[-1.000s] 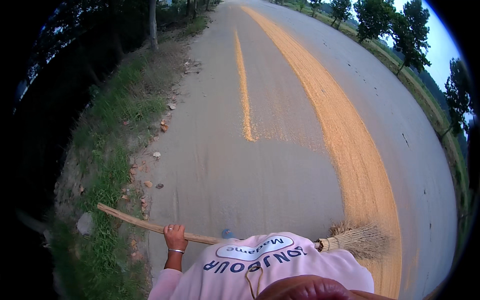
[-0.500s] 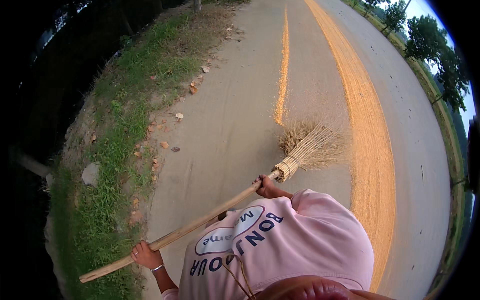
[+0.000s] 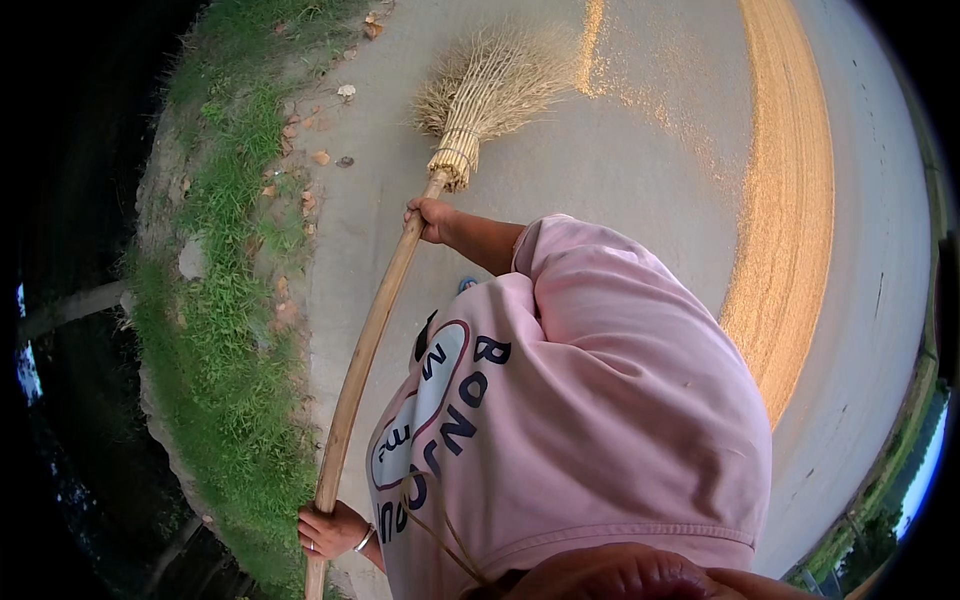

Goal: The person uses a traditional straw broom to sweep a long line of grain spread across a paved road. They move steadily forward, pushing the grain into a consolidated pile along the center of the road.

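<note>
My left hand (image 3: 326,530), wearing a ring and bracelet, grips the lower part of a long wooden broom handle (image 3: 360,370). Higher on it, just below the bound straw, my right hand (image 3: 428,219) is closed round the handle, my arm reaching forward from a pink sleeve. The twig broom head (image 3: 485,95) is over the grey pavement, left of a thin strip of yellow grain (image 3: 591,40). Scattered grains lie to the right of the broom head, between that strip and a wide band of grain (image 3: 785,200).
A grassy verge (image 3: 220,400) with dry leaves and a pale stone (image 3: 191,258) runs along the left, beside dark undergrowth. The pale road (image 3: 865,260) continues right of the wide band, with a green far verge at the rim. A blue shoe (image 3: 466,284) shows beside my shirt.
The broom head has swung from the right, across the middle, to the upper left. The handle has turned from sloping to nearly upright in view; grain now lies scattered more widely to the broom's right.
</note>
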### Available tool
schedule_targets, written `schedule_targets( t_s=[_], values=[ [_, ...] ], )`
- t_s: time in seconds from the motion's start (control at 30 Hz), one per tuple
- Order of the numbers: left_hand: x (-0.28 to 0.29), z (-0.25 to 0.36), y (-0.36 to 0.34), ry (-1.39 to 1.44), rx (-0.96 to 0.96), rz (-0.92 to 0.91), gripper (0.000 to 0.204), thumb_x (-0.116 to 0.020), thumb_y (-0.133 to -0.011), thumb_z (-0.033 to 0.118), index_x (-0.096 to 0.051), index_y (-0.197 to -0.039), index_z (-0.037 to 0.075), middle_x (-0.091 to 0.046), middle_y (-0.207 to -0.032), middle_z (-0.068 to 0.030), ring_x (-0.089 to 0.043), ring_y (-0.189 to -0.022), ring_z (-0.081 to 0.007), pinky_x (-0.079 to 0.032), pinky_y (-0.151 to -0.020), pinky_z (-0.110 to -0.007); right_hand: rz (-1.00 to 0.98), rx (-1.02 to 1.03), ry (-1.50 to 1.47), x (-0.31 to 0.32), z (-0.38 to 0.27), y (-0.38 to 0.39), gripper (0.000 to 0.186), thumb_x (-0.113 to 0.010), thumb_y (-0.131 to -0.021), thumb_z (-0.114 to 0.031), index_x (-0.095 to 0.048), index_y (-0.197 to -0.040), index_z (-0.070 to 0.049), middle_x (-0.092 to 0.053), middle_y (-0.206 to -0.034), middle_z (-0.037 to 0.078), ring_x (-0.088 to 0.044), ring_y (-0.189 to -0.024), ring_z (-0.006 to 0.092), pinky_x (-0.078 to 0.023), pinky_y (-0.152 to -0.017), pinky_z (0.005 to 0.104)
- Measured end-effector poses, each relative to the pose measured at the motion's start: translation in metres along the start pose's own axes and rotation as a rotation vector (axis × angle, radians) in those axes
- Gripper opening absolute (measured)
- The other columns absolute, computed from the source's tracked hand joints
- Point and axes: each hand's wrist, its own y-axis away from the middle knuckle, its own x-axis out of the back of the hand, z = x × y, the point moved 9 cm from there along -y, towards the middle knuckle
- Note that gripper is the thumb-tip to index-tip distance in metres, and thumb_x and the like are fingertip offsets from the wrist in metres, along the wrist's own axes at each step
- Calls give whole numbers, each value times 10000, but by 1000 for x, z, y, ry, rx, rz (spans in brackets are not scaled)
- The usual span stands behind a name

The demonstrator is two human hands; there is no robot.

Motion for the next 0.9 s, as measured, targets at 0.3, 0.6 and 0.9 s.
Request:
schedule_targets(
  t_s=[0.3, 0.6, 0.9],
  values=[
    [27, 122, -103, 262, -388, 196, 155, -571, -712, 213, -454, -615, 181, -410, -580, 11, -443, -569, -175, -321, -554, -301, 74, 230, -429, 159, -78, 58, 82, -441, -808, -56, -376, -850, -30, -446, -648, 81, -488, -555, 201, -468, -551, 374],
    [139, 351, -144, 755, -642, 400, 146, -572, -728, 224, -470, -647, 158, -432, -613, 20, -482, -648, -156, -320, -642, -297, 285, 590, -782, 381, -236, 181, 58, -450, -816, -90, -404, -818, -54, -424, -606, 59, -440, -520, 184, -444, -527, 361],
    [184, 484, -185, 1041, -812, 152, 145, -576, -580, 98, -463, -660, 140, -431, -653, -6, -469, -709, -186, -327, -697, -334, 604, 692, -960, 458, -258, 289, 89, -452, -767, -107, -395, -706, -77, -417, -553, 42, -410, -504, 189, -426, -525, 339]
  ],
)
